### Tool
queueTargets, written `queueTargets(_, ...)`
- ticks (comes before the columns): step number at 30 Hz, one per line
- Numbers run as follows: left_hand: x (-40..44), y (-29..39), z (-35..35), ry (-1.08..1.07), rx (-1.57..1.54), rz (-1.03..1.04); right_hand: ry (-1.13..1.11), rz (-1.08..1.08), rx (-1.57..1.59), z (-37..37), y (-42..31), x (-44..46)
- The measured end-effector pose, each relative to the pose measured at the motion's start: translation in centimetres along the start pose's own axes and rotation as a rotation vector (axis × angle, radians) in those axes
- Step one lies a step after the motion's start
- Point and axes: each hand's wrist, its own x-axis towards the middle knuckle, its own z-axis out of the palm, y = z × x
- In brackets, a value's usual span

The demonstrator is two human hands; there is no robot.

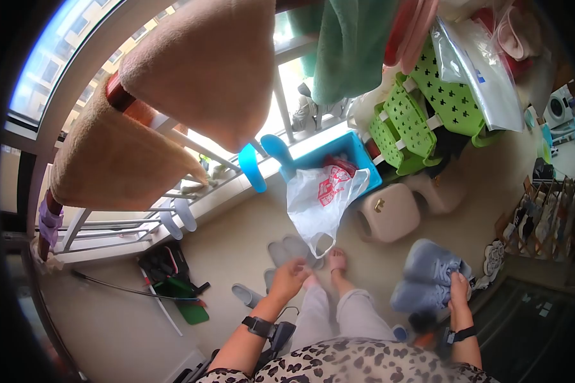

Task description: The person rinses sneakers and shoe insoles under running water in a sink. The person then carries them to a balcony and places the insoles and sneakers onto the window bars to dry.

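Observation:
My right hand [459, 290] is closed on a pair of grey-blue sneakers [429, 277], gripping them at the heel end, side by side. To the left, my left hand [291, 279] is held over the floor with its fingers loosely bent, and nothing shows in it. Just beyond that hand a white plastic bag [322, 198] with red print lies over the front of a blue bin [364, 153], its handle loop hanging toward my feet. Beneath my left hand are grey slippers [287, 251] on the floor.
Beige stools [390, 214] stand right of the bag, below green baskets [399, 127]. Brown towels [204, 70] hang over the railing at upper left. A green dustpan [186, 300] lies at lower left. A shoe rack [543, 217] and white sneakers [492, 258] are at right.

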Motion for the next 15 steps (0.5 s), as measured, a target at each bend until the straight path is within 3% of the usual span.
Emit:
queueTargets(2,-1.5,2.1,-0.3,0.001,-0.103,0.094,-0.099,-0.035,-0.131,2.5,-0.8,0.5)
queueTargets(4,-2.8,3.6,-0.8,-0.011,-0.123,0.194,-0.12,-0.09,-0.225,8.1,-6.3,-2.7)
queueTargets(6,-4.0,4.6,-1.4,0.024,-0.087,0.325,-0.262,-0.336,-0.425,11.4,-7.0,-2.5)
queueTargets(10,-5.7,5.6,-2.6,0.082,0.037,0.542,-0.51,-0.519,-0.654,18.3,-9.8,-4.9)
queueTargets(11,-5.8,5.6,-2.9,0.076,0.035,0.521,-0.54,-0.644,-0.746,20.1,-9.4,-4.7)
queueTargets(13,-6.5,5.4,-3.3,0.043,0.03,0.46,-0.594,-0.718,-0.791,23.2,-10.0,-6.4)
queueTargets(14,-6.9,5.4,-3.6,0.045,-0.009,0.435,-0.672,-0.638,-0.843,24.6,-11.0,-7.4)
queueTargets(15,-7.1,4.8,-3.7,0.065,0.034,0.464,-0.693,-0.749,-0.862,25.9,-10.9,-8.0)
